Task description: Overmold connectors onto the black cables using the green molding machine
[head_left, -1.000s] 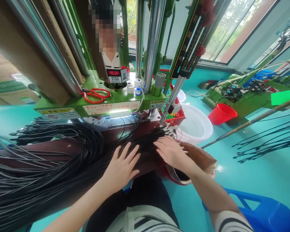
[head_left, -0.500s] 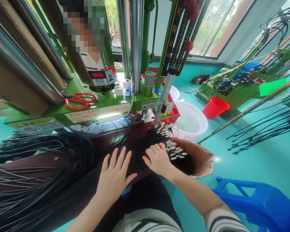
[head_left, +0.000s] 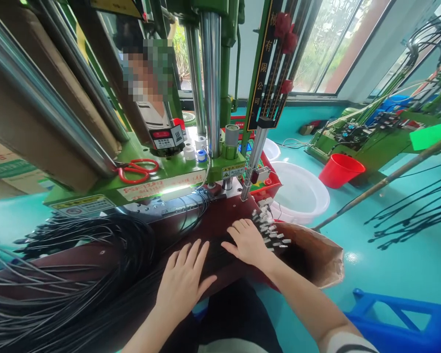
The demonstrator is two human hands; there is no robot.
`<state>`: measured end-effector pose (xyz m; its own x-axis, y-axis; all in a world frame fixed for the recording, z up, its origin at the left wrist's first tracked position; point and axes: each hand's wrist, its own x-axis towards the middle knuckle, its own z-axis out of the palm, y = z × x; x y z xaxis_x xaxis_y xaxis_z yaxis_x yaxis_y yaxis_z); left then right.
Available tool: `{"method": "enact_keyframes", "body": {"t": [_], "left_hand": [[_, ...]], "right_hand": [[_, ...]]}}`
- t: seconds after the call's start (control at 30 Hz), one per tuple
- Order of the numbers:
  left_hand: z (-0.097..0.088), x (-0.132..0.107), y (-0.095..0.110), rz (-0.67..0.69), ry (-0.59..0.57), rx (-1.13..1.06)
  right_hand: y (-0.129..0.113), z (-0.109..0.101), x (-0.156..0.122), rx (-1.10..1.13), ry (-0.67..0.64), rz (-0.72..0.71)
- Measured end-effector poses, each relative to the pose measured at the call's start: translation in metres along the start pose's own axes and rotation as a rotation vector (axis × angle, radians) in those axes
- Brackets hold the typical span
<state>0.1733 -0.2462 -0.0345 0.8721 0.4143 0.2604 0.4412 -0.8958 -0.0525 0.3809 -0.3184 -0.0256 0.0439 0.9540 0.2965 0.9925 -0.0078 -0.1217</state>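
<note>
The left hand (head_left: pixel 181 287) lies palm down and unclenched, fingers slightly parted, over a bundle of black cables (head_left: pixel 216 259) on a maroon desk (head_left: pixel 226 215). Beside it, the right hand (head_left: pixel 247 243) rests on the same bundle near its tips, fingers lightly bent and thumb apart; whether it grips any strands cannot be told. Just past that hand, silvery connectors (head_left: pixel 270 229) fan out at the cables' ends, next to an open brown paper-lined container (head_left: pixel 329 252). To the left, a thick coil of black cable (head_left: pixel 135 245) drapes over the desk. Behind the desk stands a green machine (head_left: pixel 176 169), its ledge carrying red-handled scissors (head_left: pixel 138 171) and a blue-and-white roll (head_left: pixel 201 156). Farther right, a white tub (head_left: pixel 299 196), a red bucket (head_left: pixel 341 170) and a blue plastic stool (head_left: pixel 419 314) sit on the turquoise floor (head_left: pixel 385 264).
</note>
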Motion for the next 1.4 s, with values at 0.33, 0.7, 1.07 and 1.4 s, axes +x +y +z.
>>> {"method": "enact_keyframes", "body": {"t": [0.33, 0.7, 1.07, 1.4], "left_hand": [[-0.013, 0.018, -0.037, -0.032, 0.053, -0.240], [-0.013, 0.077, -0.123, -0.170, -0.348, 0.053], [-0.006, 0.073, -0.127, -0.167, -0.301, -0.055], [-0.011, 0.072, -0.126, -0.158, -0.331, -0.051]], "right_hand": [[0.000, -0.001, -0.003, 0.086, 0.130, 0.019], [0.002, 0.002, -0.004, 0.173, 0.169, 0.082], [0.005, 0.001, -0.002, 0.182, 0.175, 0.088], [0.006, 0.005, -0.002, 0.128, 0.176, 0.060]]}}
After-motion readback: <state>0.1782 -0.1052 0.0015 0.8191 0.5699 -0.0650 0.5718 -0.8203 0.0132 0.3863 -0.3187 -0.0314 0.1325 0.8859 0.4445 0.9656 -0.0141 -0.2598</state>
